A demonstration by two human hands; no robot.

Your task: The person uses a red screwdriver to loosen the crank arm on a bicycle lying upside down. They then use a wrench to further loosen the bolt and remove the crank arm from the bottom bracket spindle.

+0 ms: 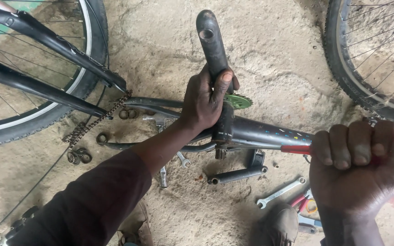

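Rough concrete floor [169, 41]. Left hand [204, 101] clamped on crank arm [211, 43] running up-frame; right hand [359, 171], lower right, fisted round red-handled tool [296, 149] pointing toward it.

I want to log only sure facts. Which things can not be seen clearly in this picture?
Head view:
- Red-handled tool: working end hidden behind the frame, handle end inside the right hand.
- Crank arm: its lower part covered by the left hand.
- Green sprocket: partly hidden by the crank.
- Both wheels: cut by picture edges.
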